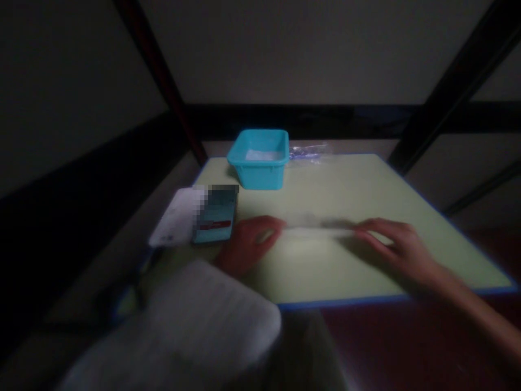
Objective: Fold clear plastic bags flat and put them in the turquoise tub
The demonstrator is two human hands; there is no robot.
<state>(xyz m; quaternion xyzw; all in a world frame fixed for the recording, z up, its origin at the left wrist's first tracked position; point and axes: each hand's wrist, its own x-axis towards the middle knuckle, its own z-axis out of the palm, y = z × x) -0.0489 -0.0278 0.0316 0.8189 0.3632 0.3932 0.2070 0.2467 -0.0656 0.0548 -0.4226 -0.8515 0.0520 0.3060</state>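
Pale strip (pixel 319 232) is looking thin, whitish, straight and blurred as we are holding it roughly level over the table (pixel 345 274), our left fingers (pixel 278 223) and right fingers (pixel 361 228) narrowly pinching its opposite ends. We are counting one strip, one turquoise basket (pixel 262 176) holding a white item (pixel 262 155), one phone (pixel 216 217), one white sheet (pixel 176 217) lying beside it, and one clear wrapper (pixel 310 152) lying beside the basket

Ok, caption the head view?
Left hand and right hand hold a thin whitish strip over a yellow, blue-edged table.
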